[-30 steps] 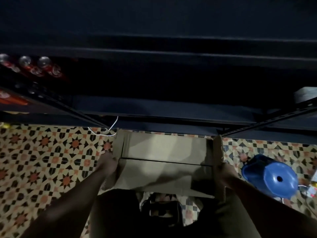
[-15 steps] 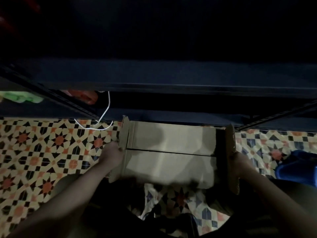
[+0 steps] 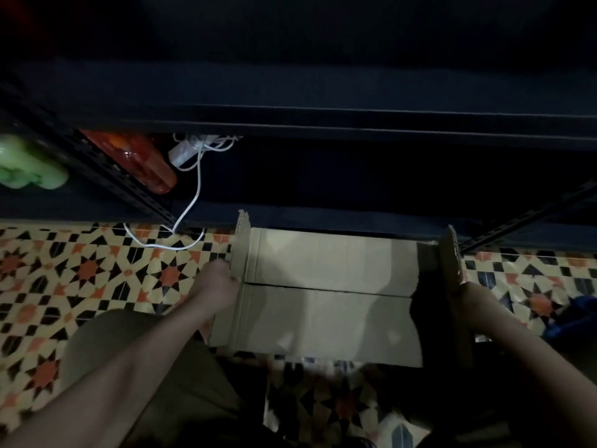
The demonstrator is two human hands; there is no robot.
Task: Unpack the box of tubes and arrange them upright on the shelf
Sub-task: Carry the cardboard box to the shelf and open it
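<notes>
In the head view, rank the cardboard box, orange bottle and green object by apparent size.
1. Cardboard box, by far the largest, though nearest the camera.
2. Orange bottle and green object look alike; the frame edge crops the green one, so no ranking.

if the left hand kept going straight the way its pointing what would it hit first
The left hand points up-right and already touches the cardboard box at its left side flap, so the box comes first. Beyond that lies the dark lower shelf, though depth is unclear in this dim view.
</notes>
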